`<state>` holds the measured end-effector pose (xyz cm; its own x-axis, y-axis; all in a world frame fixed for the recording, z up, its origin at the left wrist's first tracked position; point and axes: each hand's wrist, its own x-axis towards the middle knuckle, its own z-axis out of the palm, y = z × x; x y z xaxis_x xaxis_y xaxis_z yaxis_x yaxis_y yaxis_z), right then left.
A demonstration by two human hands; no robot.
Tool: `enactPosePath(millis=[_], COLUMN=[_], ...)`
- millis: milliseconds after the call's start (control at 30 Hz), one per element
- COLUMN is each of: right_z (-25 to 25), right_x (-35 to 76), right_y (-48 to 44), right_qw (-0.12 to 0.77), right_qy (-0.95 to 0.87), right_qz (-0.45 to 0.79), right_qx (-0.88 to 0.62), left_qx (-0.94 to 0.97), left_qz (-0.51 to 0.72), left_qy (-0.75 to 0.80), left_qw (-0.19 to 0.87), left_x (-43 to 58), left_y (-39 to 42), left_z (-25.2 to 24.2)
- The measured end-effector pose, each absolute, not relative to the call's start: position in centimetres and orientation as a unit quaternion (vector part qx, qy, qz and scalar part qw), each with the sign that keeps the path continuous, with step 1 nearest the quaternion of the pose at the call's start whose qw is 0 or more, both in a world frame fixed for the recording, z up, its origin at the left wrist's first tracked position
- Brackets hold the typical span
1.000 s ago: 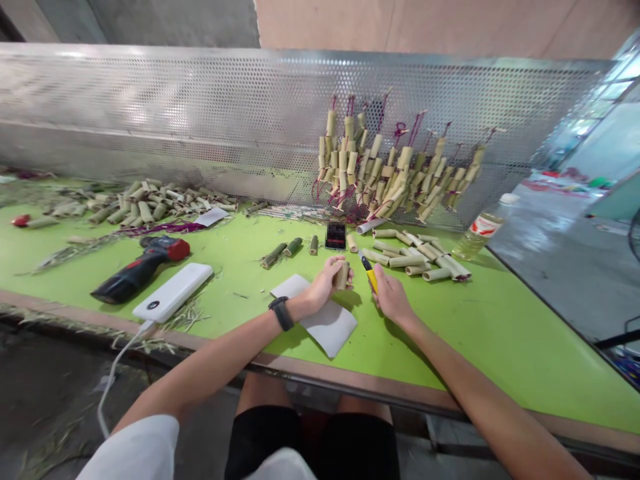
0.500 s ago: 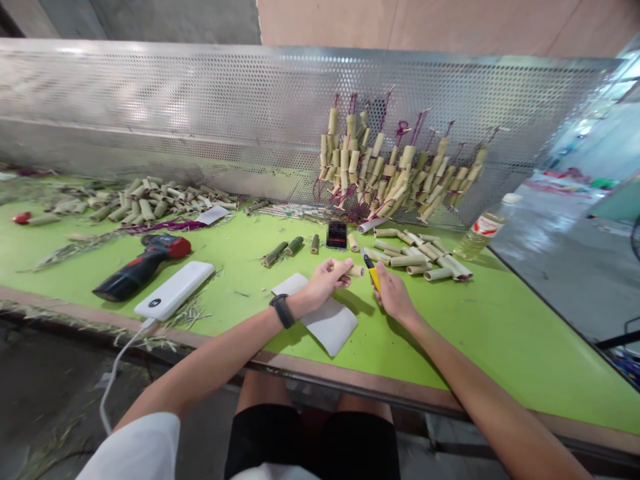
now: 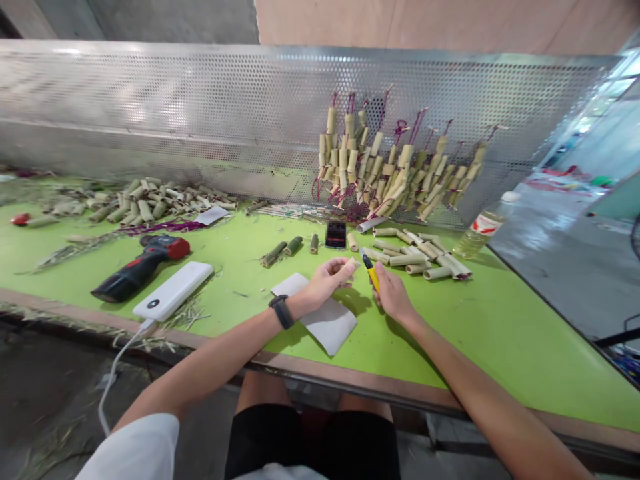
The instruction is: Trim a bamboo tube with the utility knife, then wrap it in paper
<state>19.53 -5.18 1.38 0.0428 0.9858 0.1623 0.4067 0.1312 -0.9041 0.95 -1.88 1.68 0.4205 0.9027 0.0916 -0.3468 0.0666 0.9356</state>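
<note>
My left hand (image 3: pixel 329 281), with a dark watch on its wrist, is closed around a short bamboo tube (image 3: pixel 354 263); most of the tube is hidden by the fingers. To its right my right hand (image 3: pixel 391 291) grips a yellow and black utility knife (image 3: pixel 371 269), its blade tip pointing up and to the left, apart from the tube. Beneath my left forearm lies a sheet of pale paper (image 3: pixel 330 327). Just beyond the hands are a standing bamboo piece (image 3: pixel 353 241) and a phone (image 3: pixel 336 235).
Cut bamboo tubes (image 3: pixel 415 252) lie at right, beside a bottle of yellowish liquid (image 3: pixel 484 227). Strung bamboo pieces (image 3: pixel 390 167) hang on the perforated metal panel (image 3: pixel 200 100). On the left are a cordless drill (image 3: pixel 143 267), a white power bank (image 3: pixel 175 291) and a bamboo heap (image 3: pixel 150 200).
The bamboo tube in my left hand has turned, so less of it shows past the fingertips. My right hand and the knife have hardly moved.
</note>
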Motion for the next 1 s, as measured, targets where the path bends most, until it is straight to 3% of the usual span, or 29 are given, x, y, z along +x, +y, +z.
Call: enactPosePath(millis=[533, 1000], right_z=[1.5, 0.2], right_x=[19.2, 19.5], right_y=[-5.7, -4.9], right_qw=[0.409, 0.359], right_qy=[-0.645, -0.689], right_qz=[0.318, 0.302], right_qx=[-0.561, -0.553], left_qx=[0.441, 0.599], left_qz=[0.405, 0.348], left_qy=[0.262, 0.259], left_qw=[0.757, 0.673], left_x=[1.0, 0.3], left_y=[-2.1, -3.0], left_z=[2.6, 2.8])
